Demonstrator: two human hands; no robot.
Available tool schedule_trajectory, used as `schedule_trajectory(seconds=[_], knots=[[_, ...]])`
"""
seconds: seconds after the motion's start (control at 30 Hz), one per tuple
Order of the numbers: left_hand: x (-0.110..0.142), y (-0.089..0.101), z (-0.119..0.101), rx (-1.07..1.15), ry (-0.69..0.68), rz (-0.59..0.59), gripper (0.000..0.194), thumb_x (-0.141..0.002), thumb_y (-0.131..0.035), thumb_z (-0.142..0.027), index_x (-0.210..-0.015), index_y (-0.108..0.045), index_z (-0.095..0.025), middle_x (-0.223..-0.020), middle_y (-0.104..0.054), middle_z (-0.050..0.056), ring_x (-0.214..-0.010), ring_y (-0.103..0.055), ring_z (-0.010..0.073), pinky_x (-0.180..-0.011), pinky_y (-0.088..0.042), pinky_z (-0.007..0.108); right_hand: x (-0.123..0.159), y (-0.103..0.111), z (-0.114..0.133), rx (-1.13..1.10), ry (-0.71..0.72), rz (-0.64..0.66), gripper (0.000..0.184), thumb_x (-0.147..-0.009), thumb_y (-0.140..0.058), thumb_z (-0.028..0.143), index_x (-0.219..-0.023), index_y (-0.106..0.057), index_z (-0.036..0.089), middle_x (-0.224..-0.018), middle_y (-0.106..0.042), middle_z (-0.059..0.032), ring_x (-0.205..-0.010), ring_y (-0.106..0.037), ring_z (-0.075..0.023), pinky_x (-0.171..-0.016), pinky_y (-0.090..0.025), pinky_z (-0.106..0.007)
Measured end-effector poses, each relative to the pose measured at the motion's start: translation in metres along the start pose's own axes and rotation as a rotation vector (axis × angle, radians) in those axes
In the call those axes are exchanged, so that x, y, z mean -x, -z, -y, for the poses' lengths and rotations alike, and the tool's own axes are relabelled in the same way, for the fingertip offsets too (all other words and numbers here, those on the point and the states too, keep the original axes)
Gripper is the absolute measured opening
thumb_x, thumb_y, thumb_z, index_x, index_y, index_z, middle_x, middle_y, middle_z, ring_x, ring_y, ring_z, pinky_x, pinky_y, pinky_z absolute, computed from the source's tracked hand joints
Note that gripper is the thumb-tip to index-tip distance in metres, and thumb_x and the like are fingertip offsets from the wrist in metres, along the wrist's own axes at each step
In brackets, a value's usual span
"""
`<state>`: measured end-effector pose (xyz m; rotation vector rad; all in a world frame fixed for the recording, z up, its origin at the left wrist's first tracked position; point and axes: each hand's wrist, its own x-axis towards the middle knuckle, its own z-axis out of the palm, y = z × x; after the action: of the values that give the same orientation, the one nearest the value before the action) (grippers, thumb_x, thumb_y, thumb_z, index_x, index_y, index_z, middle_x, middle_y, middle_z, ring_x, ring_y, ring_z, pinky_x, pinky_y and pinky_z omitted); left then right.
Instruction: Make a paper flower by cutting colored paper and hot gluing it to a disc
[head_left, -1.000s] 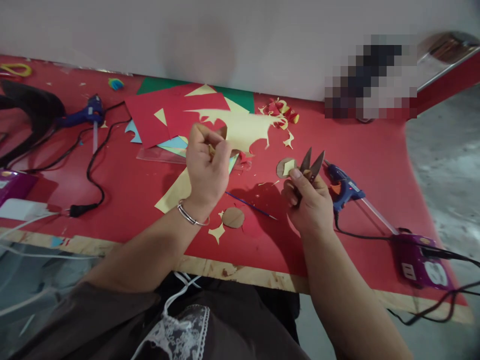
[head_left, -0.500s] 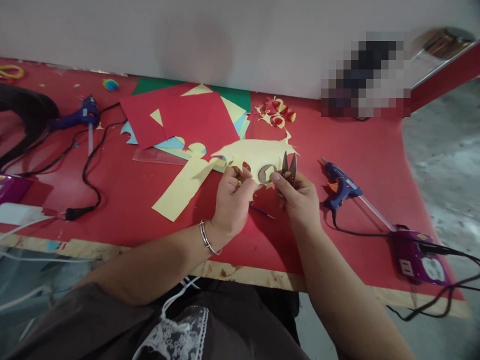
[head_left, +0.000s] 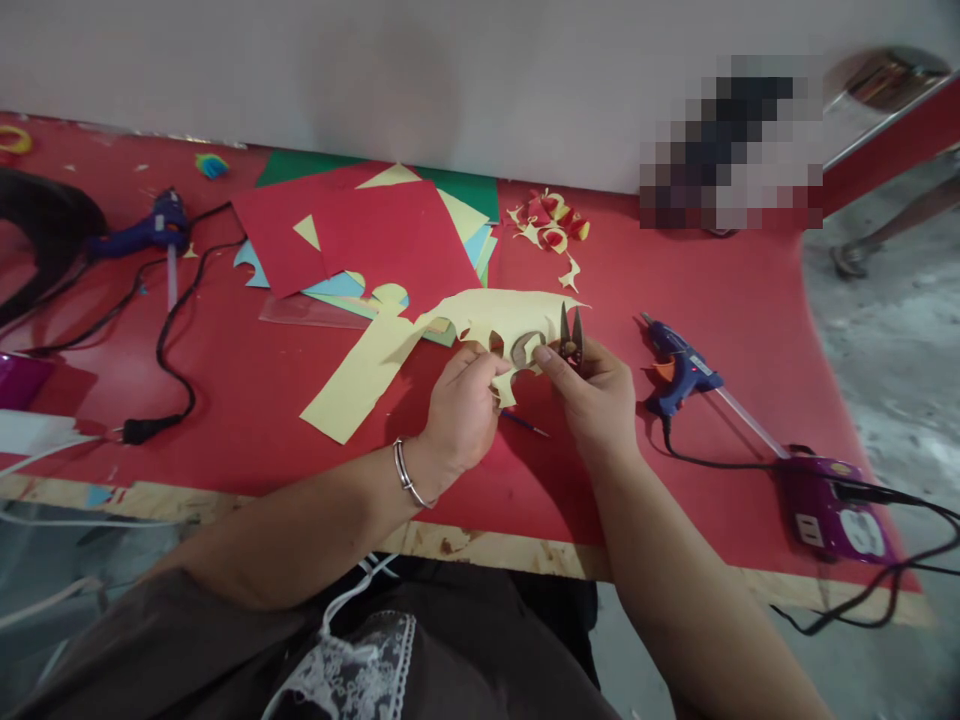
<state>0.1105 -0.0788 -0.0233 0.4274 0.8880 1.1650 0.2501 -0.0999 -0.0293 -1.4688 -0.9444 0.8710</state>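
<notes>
My left hand (head_left: 461, 410) pinches the lower edge of a ragged pale yellow paper sheet (head_left: 510, 312) held over the red table (head_left: 247, 400). My right hand (head_left: 596, 395) grips small thread snips (head_left: 570, 335), blades pointing up and nearly closed, right beside the sheet. A brown cardboard circle (head_left: 523, 348) shows at the paper between both hands. A thin blue brush (head_left: 525, 423) lies on the table beneath my hands.
A stack of red, yellow, blue and green paper sheets (head_left: 375, 235) lies behind. A blue glue gun (head_left: 679, 362) with cord leads to a purple power strip (head_left: 836, 510) at right. Another glue gun (head_left: 154, 230) sits left. Paper scraps (head_left: 551, 225) lie near the wall.
My left hand brought the yellow sheet down and right from the stack toward my right hand. The snips' blades went from wide apart to nearly closed beside the paper.
</notes>
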Motion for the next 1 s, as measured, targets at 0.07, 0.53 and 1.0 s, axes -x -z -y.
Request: schedule_trajectory(seconds=[0.07, 0.53, 1.0], knots=[[0.001, -0.001, -0.002, -0.014, 0.034, 0.083, 0.027, -0.08, -0.076, -0.014, -0.071, -0.052, -0.023, -0.066, -0.048, -0.004, -0.064, -0.053, 0.0137, -0.07, -0.047, 0.03, 0.0, 0.0, -0.001, 0.056, 0.032, -0.012, 0.038, -0.077, -0.09, 0.053, -0.079, -0.071, 0.02, -0.064, -0.053, 0.0053, -0.059, -0.039, -0.0105, -0.056, -0.032, -0.028], [-0.007, -0.004, -0.008, -0.024, -0.014, 0.112, 0.026, -0.077, -0.077, -0.014, -0.067, -0.054, -0.021, -0.073, -0.058, -0.003, -0.075, -0.056, 0.0121, -0.079, -0.048, 0.026, 0.008, 0.004, 0.0, 0.305, 0.324, 0.025, 0.036, -0.082, -0.086, 0.035, -0.116, -0.077, 0.027, -0.084, -0.062, 0.0034, -0.068, -0.051, -0.0138, -0.062, -0.041, -0.029], [-0.004, -0.004, -0.013, 0.132, 0.12, 0.137, 0.022, -0.071, -0.068, -0.01, -0.07, -0.049, -0.021, -0.077, -0.054, -0.001, -0.074, -0.056, 0.0118, -0.073, -0.049, 0.024, 0.009, 0.003, 0.002, 0.361, 0.313, 0.036, 0.037, -0.084, -0.086, 0.039, -0.117, -0.074, 0.027, -0.086, -0.067, 0.0034, -0.071, -0.058, -0.015, -0.068, -0.048, -0.031]])
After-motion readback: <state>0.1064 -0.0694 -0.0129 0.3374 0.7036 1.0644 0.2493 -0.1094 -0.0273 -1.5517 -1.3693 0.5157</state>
